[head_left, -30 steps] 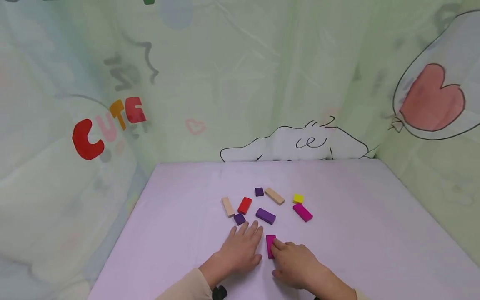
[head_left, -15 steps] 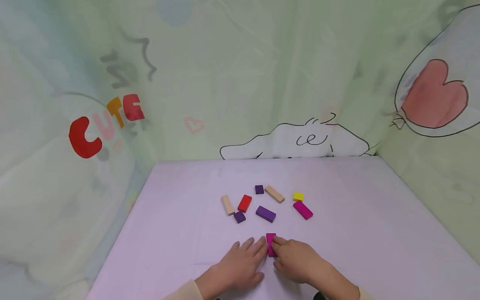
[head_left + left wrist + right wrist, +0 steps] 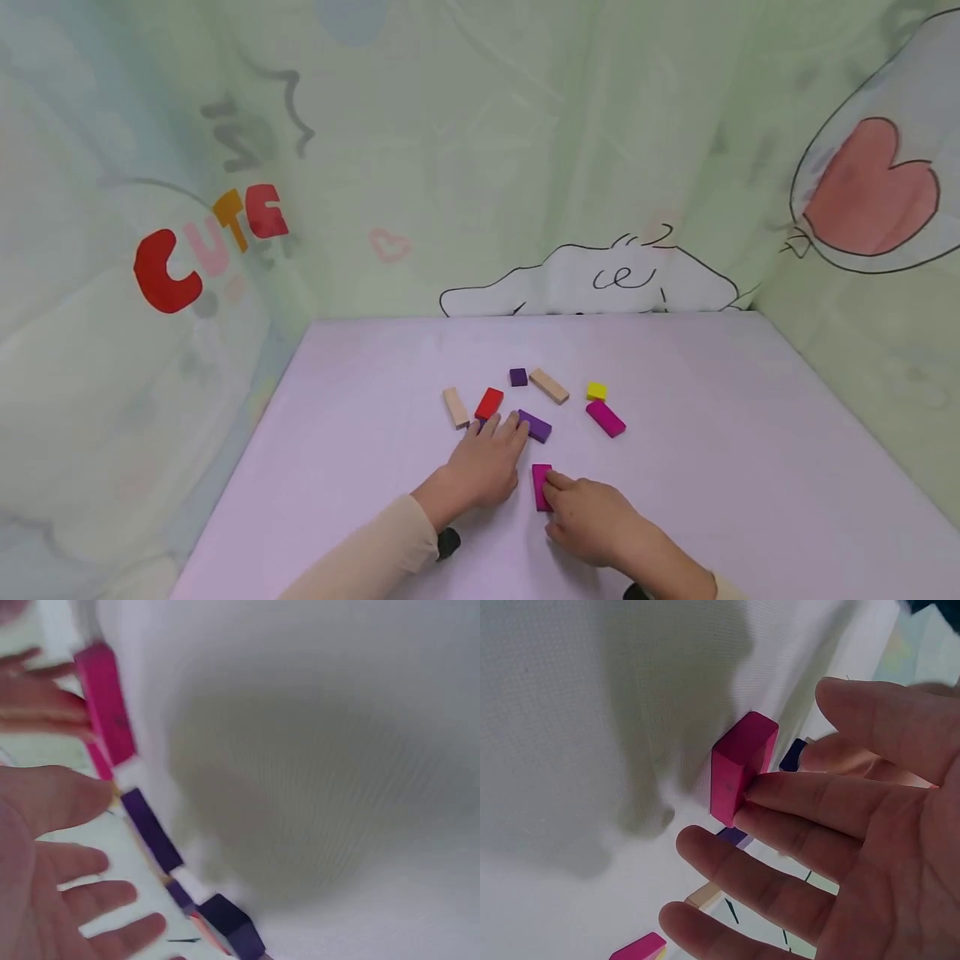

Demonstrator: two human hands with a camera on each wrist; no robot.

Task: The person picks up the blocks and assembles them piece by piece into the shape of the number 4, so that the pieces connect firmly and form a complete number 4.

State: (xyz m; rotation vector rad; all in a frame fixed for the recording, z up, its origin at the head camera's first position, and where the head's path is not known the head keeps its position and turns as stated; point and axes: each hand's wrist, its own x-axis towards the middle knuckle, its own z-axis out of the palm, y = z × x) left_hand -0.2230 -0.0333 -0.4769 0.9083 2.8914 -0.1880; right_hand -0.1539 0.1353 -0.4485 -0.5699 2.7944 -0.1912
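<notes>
My left hand (image 3: 483,462) reaches over the middle of the table with its fingers extended, covering most of a dark purple cube (image 3: 231,928). Its fingertips overlap the near end of a purple block (image 3: 536,426) in the head view. A wide gap separates the thumb from the fingers in the left wrist view. My right hand (image 3: 596,521) touches a magenta block (image 3: 742,769) with two straight fingertips on top, its thumb apart from the block. That block lies flat, lengthwise away from me. Just beyond the left fingertips lies a red block (image 3: 489,403).
Two natural wood blocks, one at the left (image 3: 455,407) and one farther back (image 3: 550,387), lie on the pale table (image 3: 360,467). A second dark cube (image 3: 518,377) sits at the back. To the right, a yellow block (image 3: 597,391) is beside another magenta block (image 3: 606,418).
My left hand first drew back to beside the near magenta block, then moved forward and away to the dark purple cube. The right hand has stayed on the magenta block.
</notes>
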